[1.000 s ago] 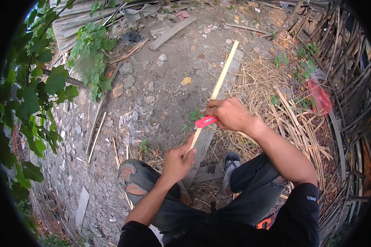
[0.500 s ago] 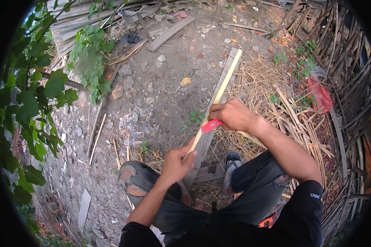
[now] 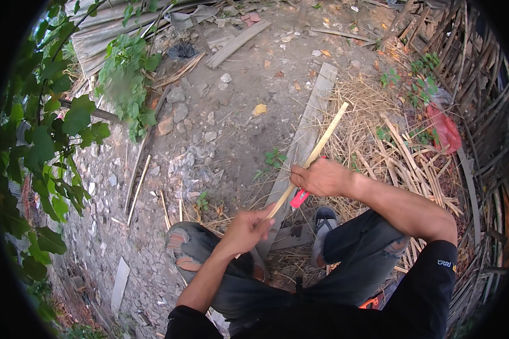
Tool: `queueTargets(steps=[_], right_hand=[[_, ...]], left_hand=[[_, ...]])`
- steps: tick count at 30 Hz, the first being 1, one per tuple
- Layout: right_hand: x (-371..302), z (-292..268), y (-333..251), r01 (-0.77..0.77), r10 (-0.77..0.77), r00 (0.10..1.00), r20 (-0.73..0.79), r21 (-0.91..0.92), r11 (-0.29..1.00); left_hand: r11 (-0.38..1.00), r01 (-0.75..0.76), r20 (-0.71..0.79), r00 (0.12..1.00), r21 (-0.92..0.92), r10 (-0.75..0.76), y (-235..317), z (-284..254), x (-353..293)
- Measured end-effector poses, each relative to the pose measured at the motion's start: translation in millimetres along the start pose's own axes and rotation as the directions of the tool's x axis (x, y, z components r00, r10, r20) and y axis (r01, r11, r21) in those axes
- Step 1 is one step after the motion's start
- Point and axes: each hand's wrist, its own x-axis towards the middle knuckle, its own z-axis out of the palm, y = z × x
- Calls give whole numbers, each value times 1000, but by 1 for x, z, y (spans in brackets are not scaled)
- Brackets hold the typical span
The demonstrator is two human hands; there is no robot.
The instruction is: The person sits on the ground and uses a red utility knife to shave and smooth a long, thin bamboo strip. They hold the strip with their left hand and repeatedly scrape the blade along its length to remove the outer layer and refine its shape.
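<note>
Bamboo strip held in both of your hands above your knees.

The pale bamboo strip [image 3: 316,152] slants from your lap up toward the straw; your left hand [image 3: 246,229] has its fingers wrapped tight round the lower end, and your right hand [image 3: 321,178] is closed over the middle together with a red-handled knife [image 3: 300,198] (blade hidden). A grey plank [image 3: 305,135] lies on the ground beneath, with cut bamboo slats [image 3: 413,169] heaped to your right.
</note>
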Motion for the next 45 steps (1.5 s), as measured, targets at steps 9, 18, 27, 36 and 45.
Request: queueTargets(steps=[9, 18, 27, 36, 45], right_hand=[[-3, -12, 15, -110, 259, 915, -309, 428, 897], [-9, -71, 6, -402, 721, 648, -247, 693, 599], [5, -66, -19, -399, 696, 712, -92, 762, 509], [10, -72, -20, -493, 713, 701, -4, 720, 488], [11, -72, -20, -470, 713, 701, -17, 740, 480]], left_hand=[[990, -44, -43, 998, -138, 39, -1, 2, 8], [694, -185, -131, 983, -695, 131, 12, 3, 13], [597, -77, -30, 996, -798, 89, 27, -2, 8], [615, -79, -30, 996, -784, 89, 26, -1, 9], [622, -81, -30, 995, -779, 93, 26, -1, 10]])
